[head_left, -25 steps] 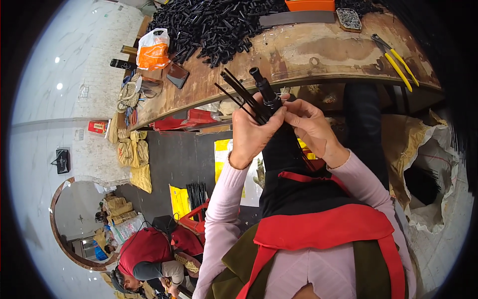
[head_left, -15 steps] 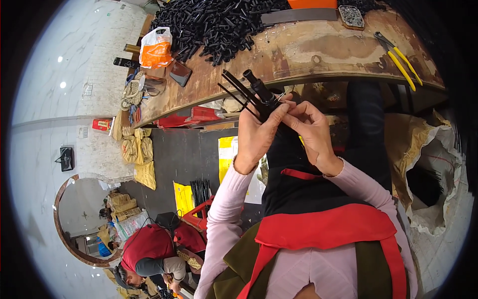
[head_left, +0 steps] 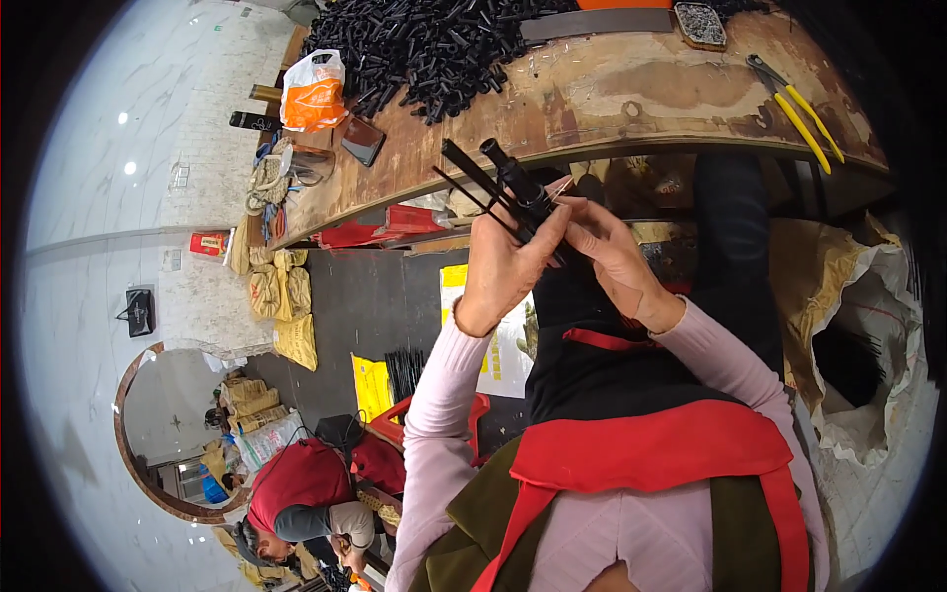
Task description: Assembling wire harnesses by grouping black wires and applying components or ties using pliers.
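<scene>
My left hand (head_left: 498, 274) is closed around a bundle of thin black rods (head_left: 472, 170) and a stepped black tubular part (head_left: 515, 180). They point up and to the left, toward the bench edge. My right hand (head_left: 619, 261) meets it from the right, fingertips pinched close to the tube's lower end. A few thin, pale wire-like pieces (head_left: 559, 189) stick out by those fingertips; what exactly the pinch holds is partly hidden by the fingers.
A wooden bench (head_left: 651, 94) carries a heap of small black tubular parts (head_left: 414, 54), yellow-handled pliers (head_left: 804, 123), a tray of small metal pieces (head_left: 700, 25), a phone (head_left: 363, 141) and a plastic bag (head_left: 314, 94). An open sack (head_left: 873, 296) stands right; another person (head_left: 301, 488) works lower left.
My right fingers have shifted slightly at the tube's lower end, the hand now a little more closed. The left hand keeps its hold. The view has shifted slightly.
</scene>
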Action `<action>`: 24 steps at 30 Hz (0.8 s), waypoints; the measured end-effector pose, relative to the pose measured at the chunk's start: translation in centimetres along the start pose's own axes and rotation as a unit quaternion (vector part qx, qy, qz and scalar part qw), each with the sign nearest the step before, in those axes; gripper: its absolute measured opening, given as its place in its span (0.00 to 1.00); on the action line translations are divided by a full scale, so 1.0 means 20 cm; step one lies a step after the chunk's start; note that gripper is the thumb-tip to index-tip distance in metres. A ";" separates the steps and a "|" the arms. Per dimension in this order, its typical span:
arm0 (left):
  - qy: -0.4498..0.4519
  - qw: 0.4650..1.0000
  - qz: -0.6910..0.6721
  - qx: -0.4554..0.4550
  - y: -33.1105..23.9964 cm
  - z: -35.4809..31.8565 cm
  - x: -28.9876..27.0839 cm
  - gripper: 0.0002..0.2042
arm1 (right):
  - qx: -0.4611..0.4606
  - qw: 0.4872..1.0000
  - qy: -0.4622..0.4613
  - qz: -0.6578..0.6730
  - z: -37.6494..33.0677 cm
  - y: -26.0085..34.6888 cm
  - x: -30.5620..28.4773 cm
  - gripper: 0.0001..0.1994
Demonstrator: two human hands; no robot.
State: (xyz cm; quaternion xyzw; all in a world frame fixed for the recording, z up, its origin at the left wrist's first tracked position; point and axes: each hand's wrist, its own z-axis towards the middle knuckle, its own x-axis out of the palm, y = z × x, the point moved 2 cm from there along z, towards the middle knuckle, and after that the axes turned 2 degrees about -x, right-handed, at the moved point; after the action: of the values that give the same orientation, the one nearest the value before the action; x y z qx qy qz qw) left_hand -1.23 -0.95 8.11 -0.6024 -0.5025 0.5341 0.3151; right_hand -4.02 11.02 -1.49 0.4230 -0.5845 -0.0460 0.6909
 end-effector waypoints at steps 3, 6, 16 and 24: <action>-0.005 0.998 0.008 0.064 -0.01 -0.02 0.01 0.11 | 0.088 0.992 0.068 0.057 0.00 0.00 0.00 0.15; -0.014 0.997 -0.009 0.080 0.00 -0.01 0.02 0.11 | 0.125 0.983 0.117 0.071 0.00 0.02 -0.01 0.19; 0.064 0.988 -0.010 0.140 -0.06 0.00 0.03 0.10 | 0.090 0.990 0.091 -0.060 -0.05 0.08 -0.02 0.18; 0.040 0.978 -0.180 0.101 0.07 0.00 0.09 0.06 | -0.251 0.341 -0.243 -0.873 0.03 1.01 -0.49 0.23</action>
State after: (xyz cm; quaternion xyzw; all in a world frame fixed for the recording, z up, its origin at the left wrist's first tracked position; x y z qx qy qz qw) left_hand -1.03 0.31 6.30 -0.4879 -0.5331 0.4919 0.4856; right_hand -16.26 29.10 3.96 0.4699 0.0130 -0.8681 0.1598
